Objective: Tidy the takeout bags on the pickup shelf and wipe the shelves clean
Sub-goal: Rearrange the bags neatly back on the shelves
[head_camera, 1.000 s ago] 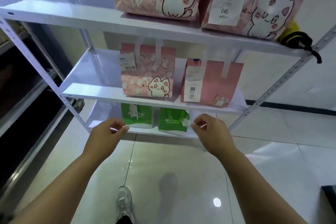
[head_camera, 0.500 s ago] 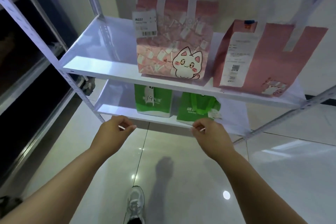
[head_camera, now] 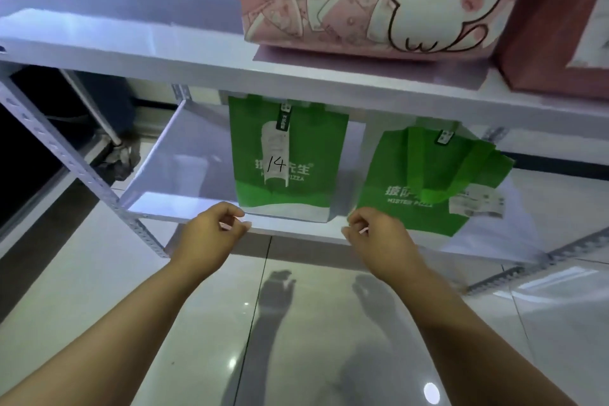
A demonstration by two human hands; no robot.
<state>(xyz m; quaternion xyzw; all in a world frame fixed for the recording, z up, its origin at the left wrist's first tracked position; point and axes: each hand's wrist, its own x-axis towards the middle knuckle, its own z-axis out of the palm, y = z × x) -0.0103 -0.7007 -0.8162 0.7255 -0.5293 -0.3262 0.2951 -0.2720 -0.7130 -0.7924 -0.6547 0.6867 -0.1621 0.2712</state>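
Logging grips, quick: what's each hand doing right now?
Left hand: curled; whether it holds anything cannot be told.
Right hand: curled too; likewise cannot be told.

Takeout pickup point, shop-front feel. White metal rack (head_camera: 131,43), slotted post (head_camera: 66,158), flat open shelves. On lower shelf (head_camera: 171,181): left green bag (head_camera: 296,128) with slip (head_camera: 275,161) hand-marked 14, and right green bag (head_camera: 395,175), printed MISTER PIZZA, with receipt (head_camera: 478,203) stuck on. Above: cat bag (head_camera: 329,10) beside pink bag (head_camera: 543,26). Glossy tiled floor (head_camera: 296,339) below, lamps reflecting.
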